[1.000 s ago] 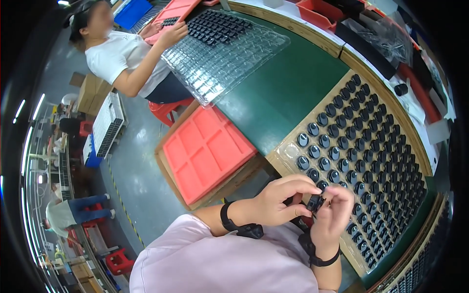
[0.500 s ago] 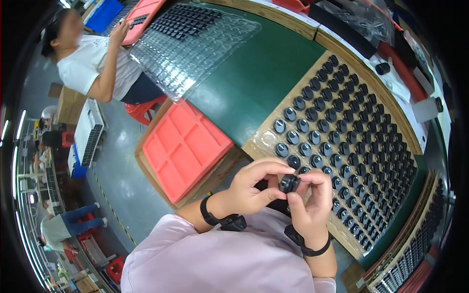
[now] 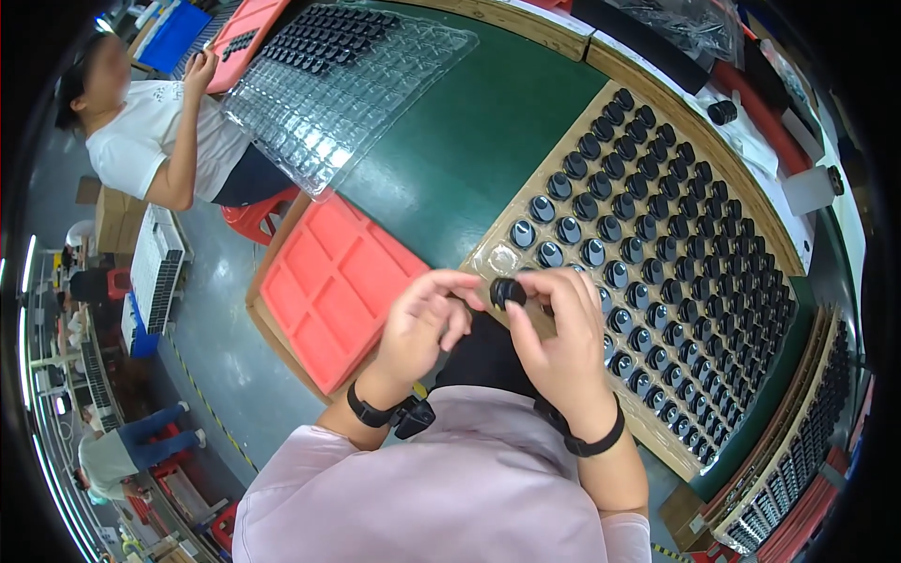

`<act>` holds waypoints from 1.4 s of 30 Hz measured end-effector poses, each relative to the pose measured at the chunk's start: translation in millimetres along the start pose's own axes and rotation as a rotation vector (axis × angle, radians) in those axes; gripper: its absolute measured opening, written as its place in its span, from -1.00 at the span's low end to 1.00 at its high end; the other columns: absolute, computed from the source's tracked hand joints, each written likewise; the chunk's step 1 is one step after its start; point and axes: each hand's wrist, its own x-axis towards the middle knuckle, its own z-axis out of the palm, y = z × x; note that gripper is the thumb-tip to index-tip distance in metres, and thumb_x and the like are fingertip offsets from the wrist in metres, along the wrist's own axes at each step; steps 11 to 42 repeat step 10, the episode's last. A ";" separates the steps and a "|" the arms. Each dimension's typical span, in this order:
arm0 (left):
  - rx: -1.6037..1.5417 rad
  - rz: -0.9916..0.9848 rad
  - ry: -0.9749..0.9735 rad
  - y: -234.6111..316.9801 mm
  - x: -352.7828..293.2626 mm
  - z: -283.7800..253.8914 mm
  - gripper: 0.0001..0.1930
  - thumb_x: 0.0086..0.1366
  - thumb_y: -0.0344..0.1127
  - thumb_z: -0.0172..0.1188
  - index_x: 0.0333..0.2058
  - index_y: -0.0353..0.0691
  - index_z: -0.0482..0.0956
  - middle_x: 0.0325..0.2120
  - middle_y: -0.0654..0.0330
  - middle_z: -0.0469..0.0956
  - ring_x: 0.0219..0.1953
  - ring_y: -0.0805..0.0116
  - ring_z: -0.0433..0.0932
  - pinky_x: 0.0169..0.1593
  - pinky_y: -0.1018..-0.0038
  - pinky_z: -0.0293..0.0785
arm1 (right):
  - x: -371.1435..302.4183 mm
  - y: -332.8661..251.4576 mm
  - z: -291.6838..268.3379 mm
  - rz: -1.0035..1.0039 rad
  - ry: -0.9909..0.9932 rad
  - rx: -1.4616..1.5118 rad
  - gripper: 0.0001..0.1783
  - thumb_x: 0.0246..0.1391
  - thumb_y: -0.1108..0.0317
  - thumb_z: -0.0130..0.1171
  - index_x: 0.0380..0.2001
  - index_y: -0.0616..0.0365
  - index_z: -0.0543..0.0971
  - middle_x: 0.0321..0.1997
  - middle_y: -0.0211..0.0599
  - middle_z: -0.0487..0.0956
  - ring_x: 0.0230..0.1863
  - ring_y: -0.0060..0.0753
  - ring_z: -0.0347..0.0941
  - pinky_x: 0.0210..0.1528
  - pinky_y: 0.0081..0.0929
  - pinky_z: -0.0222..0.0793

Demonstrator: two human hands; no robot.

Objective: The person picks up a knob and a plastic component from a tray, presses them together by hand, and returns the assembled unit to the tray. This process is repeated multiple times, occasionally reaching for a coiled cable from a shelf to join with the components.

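A small black round cap-like part (image 3: 508, 292) sits between the thumb and fingers of my right hand (image 3: 571, 342). My left hand (image 3: 418, 324) is just to its left, its fingers apart and a little curled, holding nothing; its index fingertip comes close to the part. To the right, a clear plastic tray (image 3: 500, 258) on a brown board carries rows of similar black parts (image 3: 622, 206), many with shiny tops. My right hand covers some of the tray's near left edge.
A red compartmented tray (image 3: 324, 246) lies in a cardboard box at left. On the green table (image 3: 469, 141) is another clear tray (image 3: 352, 141), partly filled with black pieces. A co-worker (image 3: 155, 131) sits at far left. Stacked loaded trays (image 3: 784, 460) stand at right.
My left hand has let go of the black part and its fingers have spread. The part, now in my right hand alone, has moved left and upward in the view.
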 end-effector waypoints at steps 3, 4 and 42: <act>-0.266 0.020 0.159 -0.1 3.1 -12.6 -0.59 0.45 -0.08 -0.18 -0.05 -0.34 0.39 -0.31 0.06 0.50 -0.67 0.59 0.24 -0.36 0.52 0.37 | 12.0 3.2 14.2 0.049 0.019 -0.112 -0.72 -0.17 0.54 0.27 -0.30 0.17 0.50 -0.34 -0.27 0.48 -0.33 -0.25 0.36 -0.21 -0.37 0.27; -0.267 0.020 0.159 0.5 4.1 -15.7 -0.59 0.45 -0.08 -0.18 -0.05 -0.34 0.39 -0.31 0.06 0.50 -0.67 0.59 0.24 -0.36 0.52 0.37 | 15.0 4.8 18.7 0.042 0.025 -0.175 -0.73 -0.16 0.52 0.27 -0.31 0.16 0.50 -0.35 -0.28 0.48 -0.33 -0.25 0.36 -0.20 -0.35 0.26; -0.627 0.033 0.130 2.3 10.1 -29.1 -0.61 0.46 -0.07 -0.22 -0.11 -0.29 0.41 -0.33 0.06 0.50 -0.69 0.54 0.23 -0.35 0.42 0.38 | 22.2 8.4 33.5 0.029 -0.013 -0.511 -0.69 -0.15 0.40 0.31 -0.25 0.07 0.51 -0.32 -0.27 0.50 -0.24 -0.25 0.38 -0.15 -0.28 0.24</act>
